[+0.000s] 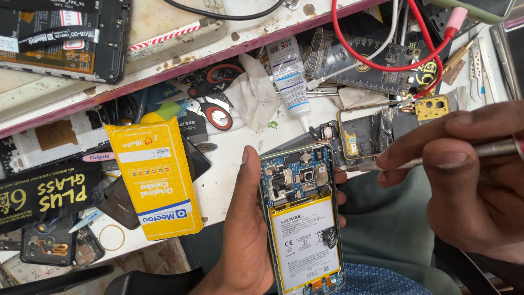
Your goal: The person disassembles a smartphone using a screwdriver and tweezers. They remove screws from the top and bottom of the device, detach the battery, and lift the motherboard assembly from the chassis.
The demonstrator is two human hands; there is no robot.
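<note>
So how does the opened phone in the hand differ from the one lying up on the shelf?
The opened phone is held upright in the left hand and shows a white battery and a blue board. The phone on the shelf lies flat and untouched, with a dark, orange-labelled inside crossed by black ribbon strips. Both have their back covers off.

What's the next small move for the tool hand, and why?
Probably bring the metal tool's tip down and left onto the exposed board of the opened phone. The left hand grips the phone with its back off, battery showing, while the right hand holds the tool just off the phone's upper right edge, not touching.
</note>
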